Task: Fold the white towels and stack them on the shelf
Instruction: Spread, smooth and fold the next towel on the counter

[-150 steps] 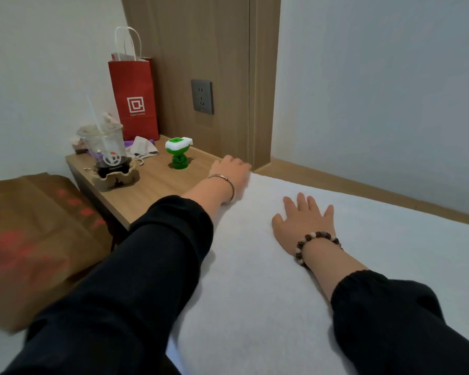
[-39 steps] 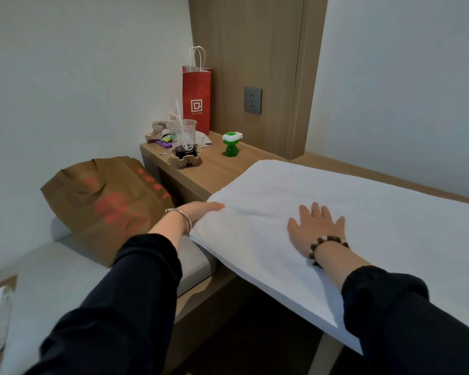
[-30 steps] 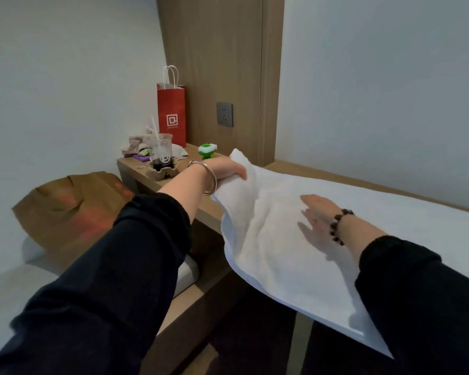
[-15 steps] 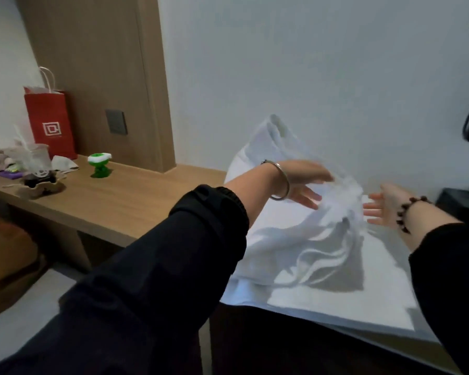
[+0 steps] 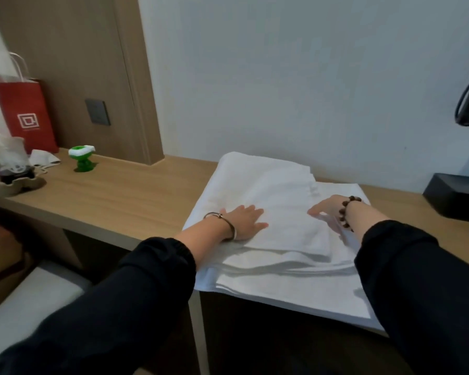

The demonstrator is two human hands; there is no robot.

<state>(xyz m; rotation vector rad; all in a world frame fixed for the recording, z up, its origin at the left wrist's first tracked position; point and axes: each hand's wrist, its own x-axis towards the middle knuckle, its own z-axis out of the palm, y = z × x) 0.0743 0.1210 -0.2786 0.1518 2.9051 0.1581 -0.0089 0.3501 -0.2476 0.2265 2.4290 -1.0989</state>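
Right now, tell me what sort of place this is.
Likely a small bedroom or guest room: a built-in wooden shelf along the wall, a wall socket above it, and a pale padded seat, perhaps a bed, lower left.

The towel [image 5: 276,201] is soft, matt white cloth; the shelf [image 5: 125,196] is matt wood-grain; the red bag [image 5: 27,115] is smooth paper.

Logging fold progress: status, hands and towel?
Left hand rests flat on folded white cloth towel. Right hand touches its right side. Small green plastic figure far left, apart.
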